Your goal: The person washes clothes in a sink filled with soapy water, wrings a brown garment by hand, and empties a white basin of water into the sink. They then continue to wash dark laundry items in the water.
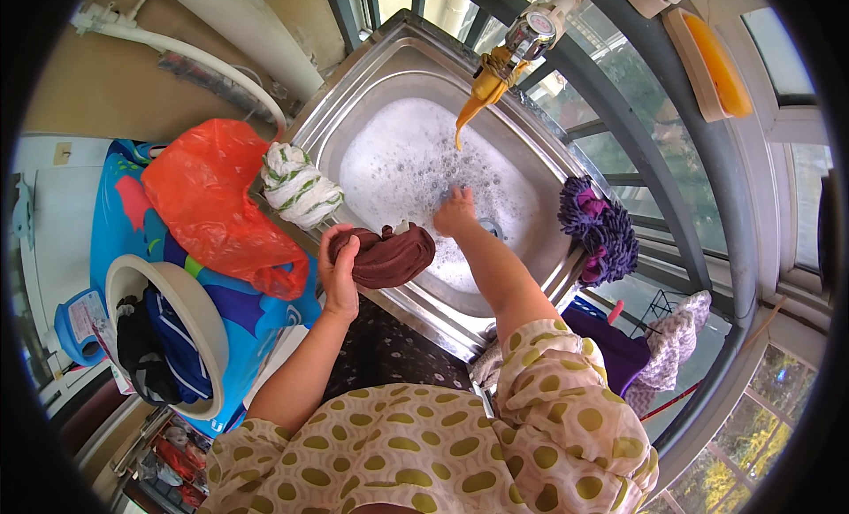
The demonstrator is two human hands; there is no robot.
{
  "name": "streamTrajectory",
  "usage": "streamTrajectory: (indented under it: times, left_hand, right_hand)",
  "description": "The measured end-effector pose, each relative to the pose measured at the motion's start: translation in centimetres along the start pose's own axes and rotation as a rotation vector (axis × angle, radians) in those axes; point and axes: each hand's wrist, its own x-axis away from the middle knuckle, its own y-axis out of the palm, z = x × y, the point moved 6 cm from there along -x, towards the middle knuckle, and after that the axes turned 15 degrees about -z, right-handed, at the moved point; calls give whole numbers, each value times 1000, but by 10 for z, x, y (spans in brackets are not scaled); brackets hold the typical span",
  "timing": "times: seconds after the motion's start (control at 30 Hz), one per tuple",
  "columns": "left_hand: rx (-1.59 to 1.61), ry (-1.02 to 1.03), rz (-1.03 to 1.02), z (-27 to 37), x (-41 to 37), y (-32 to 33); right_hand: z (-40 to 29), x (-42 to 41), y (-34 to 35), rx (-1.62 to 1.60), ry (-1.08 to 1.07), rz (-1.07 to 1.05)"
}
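Observation:
My left hand grips a bundled dark brown cloth above the near edge of a stainless steel sink. White soap suds and bubbly water fill much of the basin. Down in the basin, my right hand reaches to the suds, its fingertips partly hidden, so what it touches is unclear. Close to its wrist, a round drain fitting shows. On the sink's left rim rests a twisted white and green cloth, just beyond my left hand.
A chrome tap with a yellow cloth tied on hangs over the basin. Purple chenille cleaning mitts lie on the right rim. At left, a red plastic bag and a basin of dark clothes sit on a blue patterned cover.

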Motion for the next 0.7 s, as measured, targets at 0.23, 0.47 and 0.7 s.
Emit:
streamTrajectory:
  times: [0.23, 0.47, 0.7]
  left_hand:
    - [0, -4, 19, 1, 0, 0]
    - [10, 10, 23, -1, 0, -1]
    - [9, 5, 27, 0, 0, 0]
  right_hand:
    - [-6, -9, 7, -213, 49, -195]
    - [-4, -24, 12, -575, 105, -181]
    - [-8, -48, 19, -980, 117, -215]
